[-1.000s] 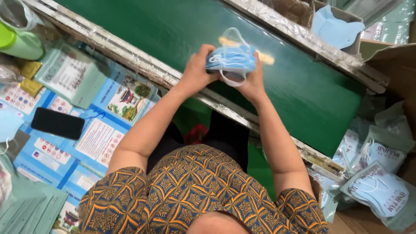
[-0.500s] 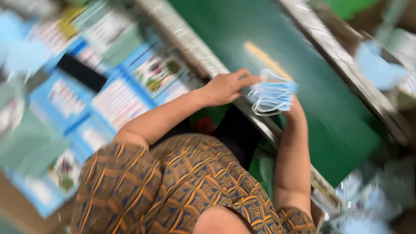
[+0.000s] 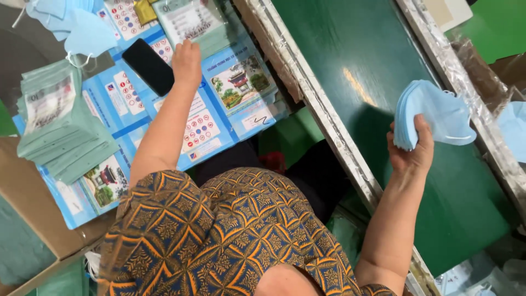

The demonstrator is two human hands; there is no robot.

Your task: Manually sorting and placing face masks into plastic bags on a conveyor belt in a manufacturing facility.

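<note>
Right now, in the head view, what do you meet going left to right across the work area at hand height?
Stack of green packets → black phone → left hand on the printed bags → picture-printed bag → metal rail → green belt → right hand gripping the stack of blue masks.

The person wears a short-sleeved top [image 3: 219, 235] in a geometric print: brown ground, orange lines, dark blue diamonds and triangles. Dark trousers [image 3: 307, 181] show below it. Both forearms are bare; no gloves, rings or watch show.
</note>
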